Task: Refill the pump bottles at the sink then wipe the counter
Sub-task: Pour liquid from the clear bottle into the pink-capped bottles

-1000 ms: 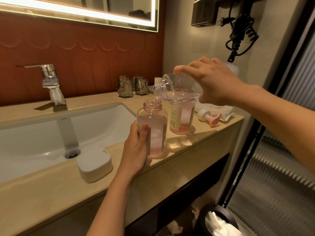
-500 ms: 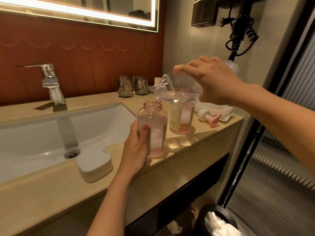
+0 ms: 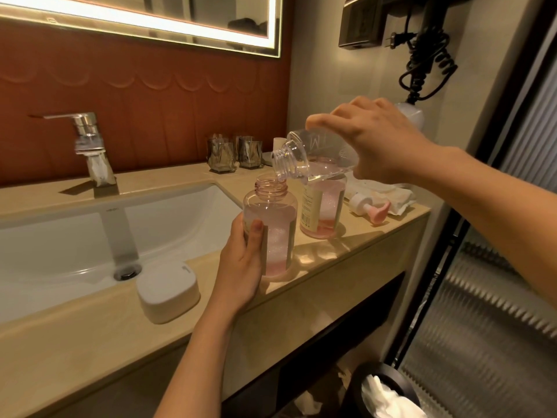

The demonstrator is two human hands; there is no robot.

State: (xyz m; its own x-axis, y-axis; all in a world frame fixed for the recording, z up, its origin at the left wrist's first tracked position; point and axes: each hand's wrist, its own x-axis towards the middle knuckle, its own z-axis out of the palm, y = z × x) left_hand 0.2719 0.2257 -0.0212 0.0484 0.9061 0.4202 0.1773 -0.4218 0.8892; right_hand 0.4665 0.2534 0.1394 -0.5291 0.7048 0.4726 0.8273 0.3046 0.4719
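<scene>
The left hand (image 3: pixel 241 267) gripped a clear, pink-tinted plastic bottle (image 3: pixel 275 236) that stood uncapped near the front edge of the beige stone counter (image 3: pixel 90 342), just right of the white sink (image 3: pixel 60 245). Its thumb and fingers were wrapped round the lower body. The right hand (image 3: pixel 373 140) clamped a clear refill bottle (image 3: pixel 304 159) from above with curled fingers, tilting its threaded mouth just over the open neck. A second pink bottle (image 3: pixel 324 212) stood farther back, partly hidden. A white-and-pink pump head (image 3: pixel 366 206) lay to the right beside a crumpled white cloth (image 3: pixel 388 196).
</scene>
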